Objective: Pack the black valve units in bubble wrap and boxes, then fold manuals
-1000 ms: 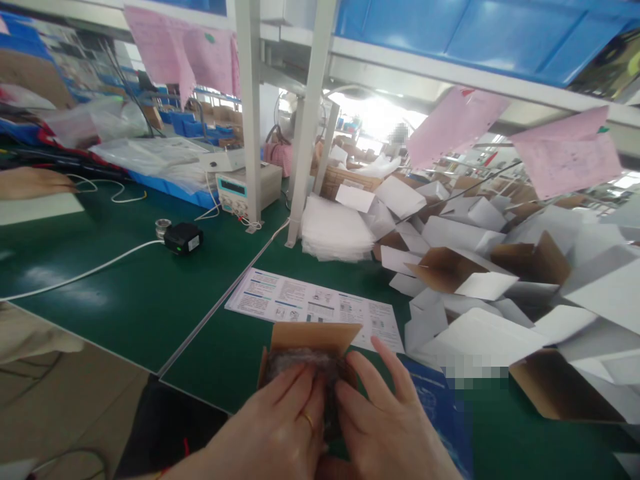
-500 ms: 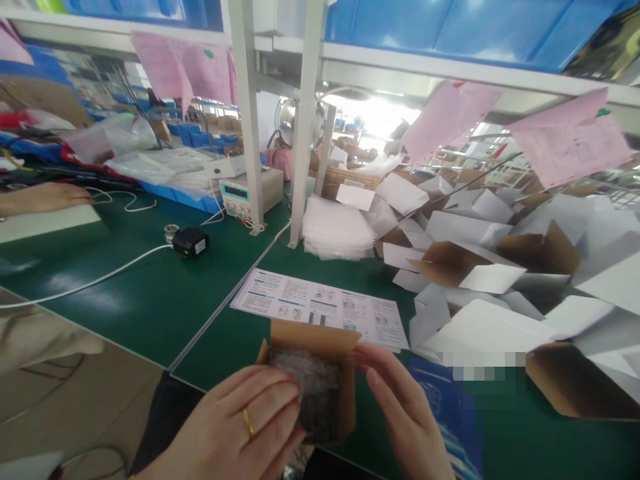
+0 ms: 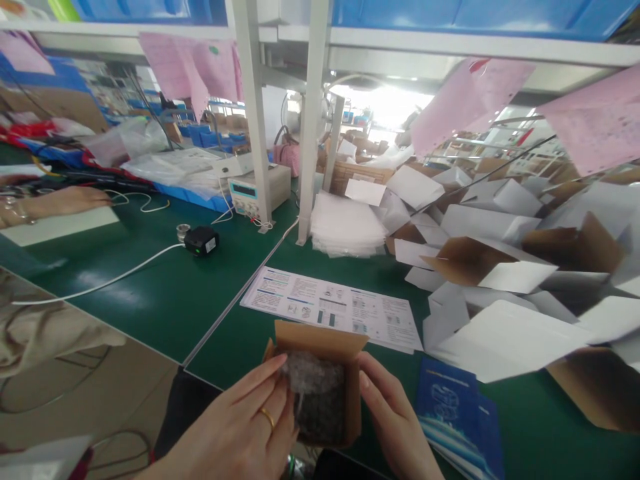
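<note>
Holding a small cardboard box (image 3: 350, 407) at the near edge of the green worktop (image 3: 150, 293), the person is gripping it from both sides. The left hand (image 3: 245, 427), wearing a gold ring, is closing around the box's left wall, and its fingertips (image 3: 277, 363) are pressing on the bubble-wrapped item (image 3: 317, 400) sitting inside. The right hand (image 3: 395, 420) is clamping the right wall, with the thumb lying along the cardboard. The box is standing open, its brown flap pointing up and away from the person.

Just beyond the box, a printed instruction sheet (image 3: 335, 307) is lying flat on the worktop. A blue booklet (image 3: 455, 407) is resting just beside the right hand. Further right, a loose pile of white cartons (image 3: 500, 267) is spreading across the worktop, many of them showing brown insides. A stack of clear bags (image 3: 345, 227) is sitting behind the sheet, near the foot of a white post (image 3: 310, 120).

On the left, a black adapter (image 3: 201, 240) is lying well apart from the box, with a white cable (image 3: 100, 283) trailing from it. A small meter (image 3: 255, 190) is standing behind it. Pink papers (image 3: 465, 100) are hanging from the shelf above. At the far left, a co-worker's hand (image 3: 65, 200) is resting on the worktop.
</note>
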`<state>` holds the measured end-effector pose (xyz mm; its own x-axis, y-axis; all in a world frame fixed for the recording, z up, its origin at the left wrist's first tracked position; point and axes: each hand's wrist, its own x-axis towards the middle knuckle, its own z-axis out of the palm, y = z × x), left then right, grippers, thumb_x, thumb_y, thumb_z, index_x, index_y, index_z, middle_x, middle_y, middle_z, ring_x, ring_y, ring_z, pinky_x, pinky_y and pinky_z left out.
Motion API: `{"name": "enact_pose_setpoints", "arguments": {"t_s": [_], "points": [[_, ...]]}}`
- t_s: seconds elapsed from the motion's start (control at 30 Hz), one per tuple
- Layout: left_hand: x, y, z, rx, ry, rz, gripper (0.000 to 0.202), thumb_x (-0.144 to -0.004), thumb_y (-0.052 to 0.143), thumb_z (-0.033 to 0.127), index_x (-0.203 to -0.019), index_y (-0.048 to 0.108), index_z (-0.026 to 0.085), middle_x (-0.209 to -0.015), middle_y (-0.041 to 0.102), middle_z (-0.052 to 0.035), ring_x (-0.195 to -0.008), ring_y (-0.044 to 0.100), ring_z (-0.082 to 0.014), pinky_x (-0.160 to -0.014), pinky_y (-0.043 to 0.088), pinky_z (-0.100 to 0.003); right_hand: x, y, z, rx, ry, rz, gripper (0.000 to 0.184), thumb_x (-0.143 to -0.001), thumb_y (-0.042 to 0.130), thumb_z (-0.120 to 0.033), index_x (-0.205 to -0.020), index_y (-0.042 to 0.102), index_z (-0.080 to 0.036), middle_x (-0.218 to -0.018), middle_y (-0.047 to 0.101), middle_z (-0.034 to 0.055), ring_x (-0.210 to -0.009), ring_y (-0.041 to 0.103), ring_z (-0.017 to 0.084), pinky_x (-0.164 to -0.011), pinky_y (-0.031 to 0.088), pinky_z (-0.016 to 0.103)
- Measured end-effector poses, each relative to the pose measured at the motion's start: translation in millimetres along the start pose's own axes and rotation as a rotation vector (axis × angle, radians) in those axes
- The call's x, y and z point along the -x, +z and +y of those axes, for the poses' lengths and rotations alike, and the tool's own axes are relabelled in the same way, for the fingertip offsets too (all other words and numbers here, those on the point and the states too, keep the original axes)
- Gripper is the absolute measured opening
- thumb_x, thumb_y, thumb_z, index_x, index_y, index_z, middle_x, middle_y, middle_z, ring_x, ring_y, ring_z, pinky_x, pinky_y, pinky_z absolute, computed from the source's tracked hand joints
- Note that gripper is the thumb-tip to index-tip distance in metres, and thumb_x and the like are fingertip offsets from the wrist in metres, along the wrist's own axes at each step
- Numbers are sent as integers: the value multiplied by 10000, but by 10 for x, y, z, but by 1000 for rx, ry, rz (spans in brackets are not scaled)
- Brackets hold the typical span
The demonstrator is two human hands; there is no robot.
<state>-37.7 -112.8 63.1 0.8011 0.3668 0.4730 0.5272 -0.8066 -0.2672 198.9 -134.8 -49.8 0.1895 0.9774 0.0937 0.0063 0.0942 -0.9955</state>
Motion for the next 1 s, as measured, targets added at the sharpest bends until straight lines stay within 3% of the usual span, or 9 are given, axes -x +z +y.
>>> {"name": "enact_pose_setpoints", "arguments": {"t_s": [0.17, 0.27, 0.37, 0.47, 0.57, 0.7, 0.8, 0.9, 1.0], "points": [[39, 10, -38, 165, -90, 81, 377, -1061, 422, 233, -1020, 775, 108, -978, 808, -99, -999, 722, -209, -1145, 480, -337, 48, 9, 174, -27, 39, 67, 446, -944, 677, -581, -1259, 745, -271, -1339, 717, 91, -1225, 690, 282, -1019, 570, 422], [194, -36, -153, 301, -96, 196, 246, -991, 520, 100, -1113, 724, 166, -1088, 776, -43, -1101, 688, -170, -1125, 491, -289, 15, 24, 55, 11, 4, 56, 456, -938, 666, -613, -1206, 770, -259, -1262, 756, 94, -1165, 722, 282, -964, 604, 401], [435, 10, -214, 368, -353, 341, 301, -906, 629, 67, -1185, 651, 176, -1206, 691, -70, -1154, 655, -186, -1060, 544, -291, -37, 47, -152, -9, -26, -74, 443, -932, 664, -623, -1193, 771, -281, -1192, 784, 78, -1110, 748, 273, -946, 613, 391], [617, 176, -171, 470, -497, 268, 380, -925, 679, 220, -1285, 571, 159, -1263, 656, -124, -1140, 677, -224, -993, 604, -323, -72, 112, -271, -108, 15, -91, 461, -881, 717, -639, -1174, 777, -288, -1200, 782, 78, -1126, 741, 279, -951, 605, 397], [652, 371, -92, 566, -444, 216, 449, -951, 679, 263, -1361, 535, 151, -1307, 660, -156, -1172, 685, -255, -994, 617, -359, -80, 237, -296, -225, 137, -33, 545, -779, 802, -667, -1167, 780, -286, -1188, 786, 78, -1099, 747, 288, -901, 616, 384], [547, 528, -61, 653, -359, 264, 393, -970, 670, 221, -1348, 577, 164, -1270, 700, -146, -1268, 636, -285, -1024, 599, -422, -85, 406, -371, -288, 326, -66, 526, -732, 856, -632, -1081, 795, -243, -986, 813, 58, -836, 765, 254, -732, 619, 339], [431, 553, -92, 713, -276, 316, 297, -989, 617, 190, -1286, 625, 177, -1171, 748, -115, -1267, 631, -273, -1054, 576, -446, -112, 444, -461, -253, 345, -72, 483, -749, 849, -606, -1055, 787, -237, -910, 800, 40, -807, 755, 267, -710, 625, 360], [323, 529, -127, 728, -248, 338, 247, -961, 611, 145, -1199, 649, 199, -1057, 772, -77, -1161, 674, -245, -1055, 570, -425, -148, 398, -528, -76, 145, -157, 359, -883, 747, -544, -1110, 773, -266, -1027, 793, 56, -933, 757, 281, -757, 637, 362], [257, 498, -134, 717, -283, 365, 191, -936, 610, 132, -1105, 650, 214, -984, 763, -63, -1054, 693, -236, -984, 601, -390, -140, 320, -544, 195, -274, -281, 263, -990, 623, -461, -1148, 761, -303, -1244, 734, 83, -1129, 708, 278, -894, 616, 375]]}}
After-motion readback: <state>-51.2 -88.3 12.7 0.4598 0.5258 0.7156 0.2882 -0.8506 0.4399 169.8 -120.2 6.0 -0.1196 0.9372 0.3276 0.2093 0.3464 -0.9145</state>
